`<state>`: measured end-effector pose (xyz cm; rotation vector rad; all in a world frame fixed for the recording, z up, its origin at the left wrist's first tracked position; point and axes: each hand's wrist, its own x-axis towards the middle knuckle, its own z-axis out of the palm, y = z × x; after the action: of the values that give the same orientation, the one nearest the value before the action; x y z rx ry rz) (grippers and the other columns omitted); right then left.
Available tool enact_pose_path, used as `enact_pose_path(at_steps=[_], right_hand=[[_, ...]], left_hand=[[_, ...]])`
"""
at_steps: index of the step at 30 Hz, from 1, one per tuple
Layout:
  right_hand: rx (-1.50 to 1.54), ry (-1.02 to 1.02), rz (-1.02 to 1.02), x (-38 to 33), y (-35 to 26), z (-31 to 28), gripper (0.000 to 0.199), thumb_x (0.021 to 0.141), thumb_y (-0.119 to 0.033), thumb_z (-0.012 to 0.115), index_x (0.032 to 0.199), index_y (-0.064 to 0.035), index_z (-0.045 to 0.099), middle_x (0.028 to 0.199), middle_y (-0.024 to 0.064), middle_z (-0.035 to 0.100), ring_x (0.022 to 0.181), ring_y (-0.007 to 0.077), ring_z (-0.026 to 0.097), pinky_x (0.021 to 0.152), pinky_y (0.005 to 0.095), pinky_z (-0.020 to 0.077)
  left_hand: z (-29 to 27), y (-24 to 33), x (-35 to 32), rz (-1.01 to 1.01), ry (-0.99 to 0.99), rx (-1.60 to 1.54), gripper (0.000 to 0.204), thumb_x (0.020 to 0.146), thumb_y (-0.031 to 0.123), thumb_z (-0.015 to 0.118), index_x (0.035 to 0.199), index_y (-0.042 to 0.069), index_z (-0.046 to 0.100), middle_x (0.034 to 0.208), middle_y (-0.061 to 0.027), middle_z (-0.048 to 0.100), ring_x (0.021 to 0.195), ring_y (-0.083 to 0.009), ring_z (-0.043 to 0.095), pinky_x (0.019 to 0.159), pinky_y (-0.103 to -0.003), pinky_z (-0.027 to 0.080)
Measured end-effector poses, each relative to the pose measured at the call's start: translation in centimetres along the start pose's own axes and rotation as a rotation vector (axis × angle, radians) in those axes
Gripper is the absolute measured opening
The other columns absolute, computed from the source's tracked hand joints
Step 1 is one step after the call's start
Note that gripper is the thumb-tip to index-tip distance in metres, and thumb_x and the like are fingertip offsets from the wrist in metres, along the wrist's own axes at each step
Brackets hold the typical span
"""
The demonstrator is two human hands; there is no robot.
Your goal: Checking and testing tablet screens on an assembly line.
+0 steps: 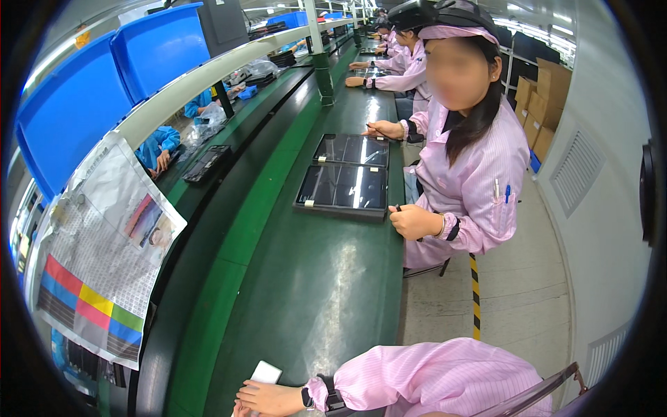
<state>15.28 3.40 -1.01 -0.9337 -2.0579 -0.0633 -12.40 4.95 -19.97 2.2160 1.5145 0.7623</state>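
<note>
Along the lower edge my right hand, at the end of a pink striped sleeve with a black wristband, reaches left over the green belt. Its fingers curl over a white flat block, whose far end sticks out past the knuckles. A sliver of skin below these fingers looks like my left hand; the picture's edge cuts off nearly all of it, so its grip is hidden.
Two dark glossy panels lie in trays on the belt, before a seated co-worker in pink. Left are blue bins, a hanging printed sheet and a rail. Striped tape marks the floor; cartons stand behind.
</note>
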Motion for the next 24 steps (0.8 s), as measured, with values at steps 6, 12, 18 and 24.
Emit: enact_pose_path(at_steps=[6,12,18,24], right_hand=[[0.028,-0.096,0.028,-0.6,0.0,0.2,0.040,0.084,-0.033,0.055,0.105,0.0011,0.058,0.108,0.0134,0.057,0.102,0.0260,0.051,0.092,0.0386,0.0378],[0.031,-0.238,0.129,-0.6,-0.7,0.3,0.042,0.084,-0.035,0.058,0.105,0.0010,0.058,0.114,0.0140,0.055,0.107,0.0249,0.049,0.092,0.0354,0.0373],[0.266,-0.419,0.114,-1.8,-4.6,-1.6,0.047,0.086,-0.033,0.052,0.113,0.0053,0.053,0.106,0.0146,0.057,0.097,0.0276,0.054,0.083,0.0385,0.0444],[0.410,-0.408,-0.136,-4.1,-4.3,-5.8,0.051,0.092,-0.031,0.051,0.128,0.0045,0.042,0.121,0.0186,0.051,0.078,0.0250,0.058,0.069,0.0344,0.0498]], left_hand=[[8.6,-23.6,-5.1,0.422,-0.109,0.104,0.028,0.096,0.013,0.053,0.119,-0.004,0.051,0.129,-0.0199,0.051,0.113,-0.0308,0.052,0.098,-0.037,0.040],[0.8,-5.1,-1.9,0.102,-0.037,0.021,0.029,0.097,0.014,0.052,0.121,-0.003,0.051,0.125,-0.0200,0.054,0.111,-0.0293,0.052,0.097,-0.037,0.041],[-9.0,20.5,1.8,-0.370,0.146,-0.606,0.033,0.097,0.014,0.050,0.127,-0.002,0.050,0.123,-0.0200,0.056,0.110,-0.0287,0.054,0.096,-0.037,0.040],[-10.0,21.8,0.8,-0.215,0.221,0.326,0.051,0.091,0.030,0.058,0.131,0.000,0.048,0.136,-0.0235,0.044,0.122,-0.0389,0.043,0.107,-0.047,0.029]])
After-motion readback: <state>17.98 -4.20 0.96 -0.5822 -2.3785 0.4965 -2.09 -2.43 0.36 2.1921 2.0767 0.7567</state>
